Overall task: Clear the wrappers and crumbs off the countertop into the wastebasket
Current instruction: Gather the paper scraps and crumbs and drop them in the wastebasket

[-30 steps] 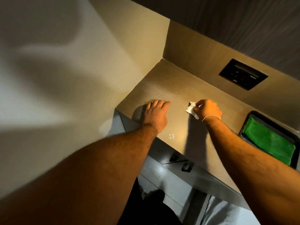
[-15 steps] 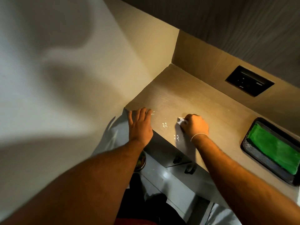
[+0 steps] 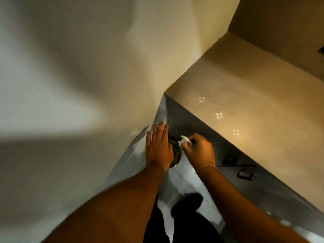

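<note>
My right hand [image 3: 199, 151] pinches a small white crumpled wrapper [image 3: 184, 140] at its fingertips, just off the counter's front edge and above a round metal wastebasket [image 3: 177, 155] on the floor. My left hand [image 3: 157, 148] is flat, palm down, fingers together, over the basket's left side, hiding most of it. Green and dark scraps show inside the basket. The beige countertop [image 3: 254, 95] lies to the right with a few small bright specks [image 3: 220, 115] on it.
A pale wall [image 3: 87, 85] closes the left side. Grey cabinet fronts with dark drawer handles [image 3: 244, 174] run under the counter. My dark shoe [image 3: 187, 204] stands on the light floor below. A dark wall outlet [image 3: 321, 50] shows at the far right edge.
Both hands left the countertop and dropped down-left to the wastebasket. The right hand carried the wrapper along. The view swung left, so the green tray is out of frame.
</note>
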`<state>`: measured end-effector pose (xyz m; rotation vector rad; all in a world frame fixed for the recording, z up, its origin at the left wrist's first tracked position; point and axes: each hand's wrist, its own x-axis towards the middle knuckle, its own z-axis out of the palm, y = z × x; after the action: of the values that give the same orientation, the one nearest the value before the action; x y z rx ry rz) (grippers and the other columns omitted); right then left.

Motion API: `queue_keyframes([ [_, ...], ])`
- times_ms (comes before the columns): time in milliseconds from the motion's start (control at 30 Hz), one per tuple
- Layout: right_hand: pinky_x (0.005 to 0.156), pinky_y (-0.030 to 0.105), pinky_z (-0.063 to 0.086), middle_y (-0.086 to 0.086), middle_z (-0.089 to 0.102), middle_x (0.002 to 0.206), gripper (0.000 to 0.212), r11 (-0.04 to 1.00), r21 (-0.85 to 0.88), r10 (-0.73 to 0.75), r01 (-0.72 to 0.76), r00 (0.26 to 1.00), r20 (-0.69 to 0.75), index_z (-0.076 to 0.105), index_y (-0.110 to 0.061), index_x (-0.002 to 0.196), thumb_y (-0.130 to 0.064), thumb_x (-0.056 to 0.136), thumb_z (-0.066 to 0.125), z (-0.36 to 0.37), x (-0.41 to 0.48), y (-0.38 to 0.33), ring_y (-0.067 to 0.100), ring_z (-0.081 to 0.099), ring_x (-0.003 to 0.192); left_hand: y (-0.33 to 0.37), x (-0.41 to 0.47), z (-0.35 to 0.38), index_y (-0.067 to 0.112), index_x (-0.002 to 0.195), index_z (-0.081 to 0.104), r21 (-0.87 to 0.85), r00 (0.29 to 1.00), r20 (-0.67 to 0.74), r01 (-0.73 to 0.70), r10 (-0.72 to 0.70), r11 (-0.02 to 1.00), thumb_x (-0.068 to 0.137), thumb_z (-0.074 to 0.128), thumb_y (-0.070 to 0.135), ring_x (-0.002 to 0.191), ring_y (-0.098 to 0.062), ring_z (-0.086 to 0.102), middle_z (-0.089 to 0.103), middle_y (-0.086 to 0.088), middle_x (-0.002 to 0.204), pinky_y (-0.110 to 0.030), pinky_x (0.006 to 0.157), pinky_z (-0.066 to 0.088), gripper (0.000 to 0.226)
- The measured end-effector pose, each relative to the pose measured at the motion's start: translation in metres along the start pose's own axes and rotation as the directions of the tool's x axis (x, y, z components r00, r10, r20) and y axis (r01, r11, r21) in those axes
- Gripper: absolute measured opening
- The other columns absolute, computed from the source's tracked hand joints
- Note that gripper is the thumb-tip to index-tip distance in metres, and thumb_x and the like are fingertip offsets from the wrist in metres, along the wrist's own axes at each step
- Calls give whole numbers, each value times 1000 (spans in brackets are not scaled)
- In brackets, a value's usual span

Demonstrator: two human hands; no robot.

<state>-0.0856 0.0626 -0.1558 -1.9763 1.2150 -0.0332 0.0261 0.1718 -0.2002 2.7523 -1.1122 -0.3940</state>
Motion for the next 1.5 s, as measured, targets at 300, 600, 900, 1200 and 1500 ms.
queue_keyframes([
  [300,82,34,48,17,72,103,39,788,127,598,-603,798,76,71,-2,112,-38,102,57,159,52,148,29,63,89,-89,-35,175,17,170,12,23,972,231,36,-40,999,102,47,34,166,-26,9,11,-7,179,-51,134,13,78],
  [600,107,47,51,21,66,135,53,777,176,528,-605,778,342,62,-4,138,-37,97,64,326,156,218,38,63,125,-140,-29,274,19,170,14,84,952,275,113,-132,990,109,28,44,166,-25,9,8,-5,179,-48,134,16,67],
  [900,108,28,39,6,56,152,45,896,148,411,-418,909,74,59,-19,144,-38,103,56,234,67,172,27,53,138,-112,-32,219,18,170,7,150,954,296,-96,48,984,109,24,49,166,-26,7,10,-8,179,-49,134,10,70],
  [1200,113,43,48,2,31,167,62,988,-136,-109,70,946,-304,46,-26,151,-16,92,62,89,-26,33,27,42,148,-13,-14,53,18,170,12,79,954,-48,-292,297,953,99,63,36,166,-25,11,10,-4,179,-50,132,20,89],
  [1500,115,46,39,9,30,167,79,944,-312,-143,-104,725,-674,37,-25,157,-23,84,67,-111,-62,-37,31,41,146,89,-6,-130,22,170,0,149,719,-192,-651,668,744,94,53,17,166,-22,-5,-9,-1,180,-49,134,7,93],
])
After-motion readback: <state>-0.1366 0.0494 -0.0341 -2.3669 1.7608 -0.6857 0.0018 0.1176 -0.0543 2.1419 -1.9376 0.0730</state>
